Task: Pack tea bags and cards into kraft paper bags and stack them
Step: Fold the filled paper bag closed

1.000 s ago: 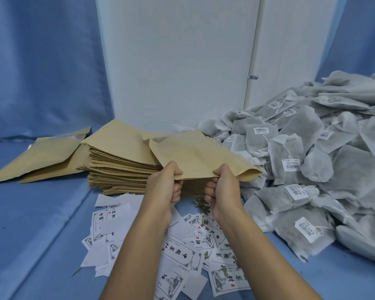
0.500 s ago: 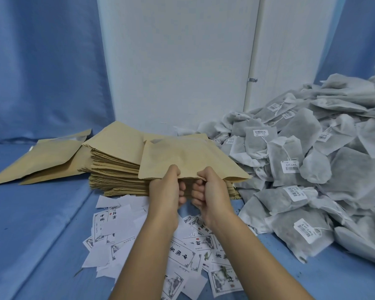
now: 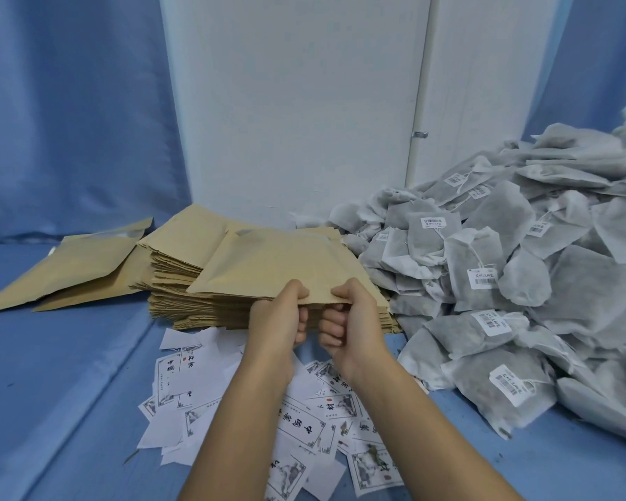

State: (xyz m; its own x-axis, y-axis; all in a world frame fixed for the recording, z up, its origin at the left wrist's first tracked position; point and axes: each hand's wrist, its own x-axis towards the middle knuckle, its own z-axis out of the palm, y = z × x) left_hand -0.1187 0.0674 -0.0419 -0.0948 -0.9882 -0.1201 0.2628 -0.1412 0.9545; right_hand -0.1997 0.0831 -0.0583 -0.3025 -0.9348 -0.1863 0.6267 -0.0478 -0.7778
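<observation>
At the centre of the frame both hands sit close together, knuckles almost touching, each clamped on the near edge of one kraft bag (image 3: 279,262): the left hand (image 3: 279,316) pinches it with the thumb on top and the fingers curled beneath, and the right hand (image 3: 351,320) grips the same edge just beside it in the same way. The bag lies nearly flat, its far end reaching toward the upper middle of the frame, and it rests over the stack (image 3: 176,283) of kraft bags that sits centre left. I cannot tell whether the bag's mouth is open or whether anything is inside. Left of the stack, a few loose bags (image 3: 80,269) lie flat and overlapping, one touching the stack's left side. Below the hands, in the lower middle of the frame, cards (image 3: 297,428) are scattered in a loose heap, some showing black characters and ink pictures, some blank side up; both forearms cross over them. The right half of the frame holds a large pile of grey tea bags (image 3: 503,283) with white barcode tags on strings, its left edge touching the stack. Everything rests on a blue cloth (image 3: 51,374). Behind stands a white wall (image 3: 297,103), with a blue curtain (image 3: 69,103) at upper left
</observation>
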